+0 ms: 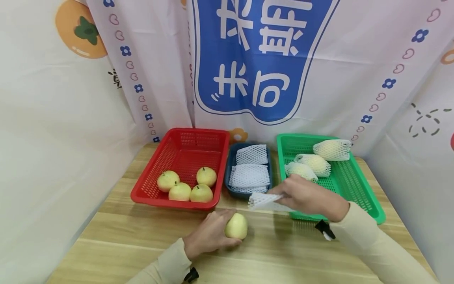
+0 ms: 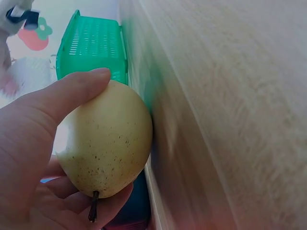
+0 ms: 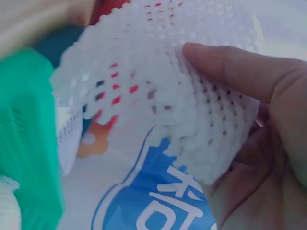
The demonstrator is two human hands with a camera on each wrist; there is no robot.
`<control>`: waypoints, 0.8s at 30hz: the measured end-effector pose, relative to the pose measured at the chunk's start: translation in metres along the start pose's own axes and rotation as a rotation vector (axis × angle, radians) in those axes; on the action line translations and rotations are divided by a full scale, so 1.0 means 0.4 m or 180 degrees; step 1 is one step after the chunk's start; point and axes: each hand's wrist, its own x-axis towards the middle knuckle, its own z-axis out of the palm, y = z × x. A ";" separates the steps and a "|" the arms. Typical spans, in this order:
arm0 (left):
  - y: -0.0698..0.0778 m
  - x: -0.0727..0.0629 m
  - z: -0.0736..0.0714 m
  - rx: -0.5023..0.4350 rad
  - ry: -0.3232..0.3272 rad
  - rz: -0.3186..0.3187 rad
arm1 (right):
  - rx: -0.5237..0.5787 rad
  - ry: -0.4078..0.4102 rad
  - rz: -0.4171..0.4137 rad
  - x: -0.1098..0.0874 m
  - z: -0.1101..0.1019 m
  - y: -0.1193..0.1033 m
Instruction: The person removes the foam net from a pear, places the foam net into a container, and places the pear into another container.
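My left hand [image 1: 212, 232] grips a pale yellow pear [image 1: 236, 226] low over the wooden table, in front of the red basket. In the left wrist view the thumb lies along one side of the pear [image 2: 108, 139] and the fingers curl under it, its dark stem showing at the bottom. To the right, my right hand [image 1: 301, 196] pinches a white foam net sleeve [image 1: 264, 201] in front of the green basket. Up close in the right wrist view, the sleeve [image 3: 168, 91] has one end spread open, with the thumb pressed on its mesh.
Several bare pears [image 1: 179, 191] sit at the near end of the red basket [image 1: 142, 193]. A dark blue tray [image 1: 228, 173] holds a stack of foam sleeves [image 1: 250, 175]. Net-wrapped pears [image 1: 313, 164] lie in the green basket [image 1: 369, 197]. Printed cloth [image 1: 159, 59] hangs behind.
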 end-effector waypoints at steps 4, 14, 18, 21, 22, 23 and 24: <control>0.004 0.002 -0.002 -0.0007 -0.0041 -0.0035 | -0.0158 0.0113 0.0037 0.043 -0.038 0.010; -0.001 0.001 0.001 -0.0066 -0.0048 -0.0097 | -0.0593 0.0435 0.0084 0.193 -0.063 0.092; -0.001 0.002 0.003 -0.0035 -0.0041 -0.0087 | -0.0818 0.0525 0.0150 0.247 -0.059 0.142; 0.002 0.001 0.002 0.0013 -0.0042 -0.0074 | -0.0978 0.0526 0.0165 0.284 -0.058 0.170; 0.002 0.000 0.001 0.0027 -0.0045 -0.0074 | -0.1021 0.0506 0.0167 0.296 -0.058 0.178; 0.003 0.000 0.000 0.0026 -0.0051 -0.0080 | -0.1052 0.0493 0.0158 0.308 -0.058 0.185; 0.003 0.000 -0.001 0.0018 -0.0057 -0.0089 | -0.1063 0.0487 0.0142 0.319 -0.057 0.191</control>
